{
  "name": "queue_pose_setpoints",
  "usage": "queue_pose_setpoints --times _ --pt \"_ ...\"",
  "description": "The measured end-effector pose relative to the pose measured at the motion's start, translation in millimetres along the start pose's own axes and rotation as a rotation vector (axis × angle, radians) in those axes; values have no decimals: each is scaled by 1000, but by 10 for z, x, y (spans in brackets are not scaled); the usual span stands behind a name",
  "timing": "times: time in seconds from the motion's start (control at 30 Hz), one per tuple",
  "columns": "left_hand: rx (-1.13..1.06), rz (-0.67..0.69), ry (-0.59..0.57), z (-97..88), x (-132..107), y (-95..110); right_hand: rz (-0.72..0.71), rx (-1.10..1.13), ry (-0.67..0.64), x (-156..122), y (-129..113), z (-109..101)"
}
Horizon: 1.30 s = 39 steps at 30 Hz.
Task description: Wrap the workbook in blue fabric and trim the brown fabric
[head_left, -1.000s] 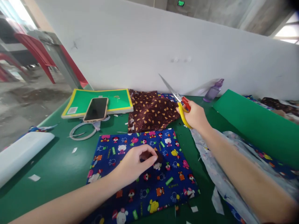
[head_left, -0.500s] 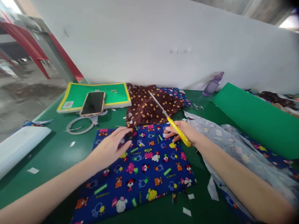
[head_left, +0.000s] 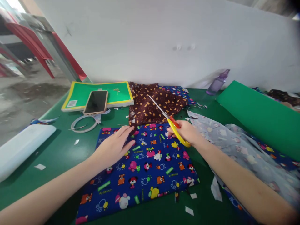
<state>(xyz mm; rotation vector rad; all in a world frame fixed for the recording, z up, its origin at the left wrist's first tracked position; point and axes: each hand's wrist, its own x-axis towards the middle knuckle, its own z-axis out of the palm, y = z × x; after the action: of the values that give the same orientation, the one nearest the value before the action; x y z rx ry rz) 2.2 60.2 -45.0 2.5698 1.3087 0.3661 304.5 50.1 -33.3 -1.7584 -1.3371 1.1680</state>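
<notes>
On the green table [head_left: 63,153]: blue cloth [head_left: 154,168], printed, flat.
Left hand [head_left: 114,142]: on the blue cloth's far left part, fingers nearly together, thumb apart.
Right hand [head_left: 186,132]: at the blue cloth's far right corner, fingers curled around the scissors [head_left: 178,136], handles 1 yellow, 1 red.
Brown cloth [head_left: 145,111]: just beyond the blue cloth, blades [head_left: 157,106] pointing across it.

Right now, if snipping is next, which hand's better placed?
Likely the right hand: it holds the scissors, blades pointing over the brown cloth. The left hand, over the blue cloth, has no scissors.
</notes>
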Motion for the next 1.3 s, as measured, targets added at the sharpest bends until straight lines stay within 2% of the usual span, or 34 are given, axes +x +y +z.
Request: queue_pose_setpoints --times 0.17,0.3,0.37,0.47,0.57,0.63,0.73,0.83,1.0,1.13,1.3 --pt "-121 -1 25 -47 -4 -3 -81 -110 94 -80 -33 -1" --pt "-392 -110 142 -130 -18 43 -128 -183 147 -259 -185 4" --pt "-600 -227 181 -170 -43 119 -183 -221 182 -365 -240 27" --pt "-843 -392 191 -213 -88 304 -356 -221 273 -490 -259 64" --pt "-1018 -456 204 -222 -105 508 -493 -259 385 -532 -226 61" --pt "-1202 -481 227 -210 -88 613 -528 -320 435 -512 -205 38" --pt "-1483 -561 260 -176 -28 707 -502 -284 428 -456 -194 14" --pt "-1631 -638 256 -140 44 746 -417 -259 359 -435 -195 26" --pt "-1702 -641 228 -81 123 740 -351 -399 241 -510 -152 49" --pt "-1762 -664 236 -32 151 683 -382 -566 238 -581 -81 17" --pt "-1858 -657 259 -2 182 636 -319 -500 255 -649 -61 -6"
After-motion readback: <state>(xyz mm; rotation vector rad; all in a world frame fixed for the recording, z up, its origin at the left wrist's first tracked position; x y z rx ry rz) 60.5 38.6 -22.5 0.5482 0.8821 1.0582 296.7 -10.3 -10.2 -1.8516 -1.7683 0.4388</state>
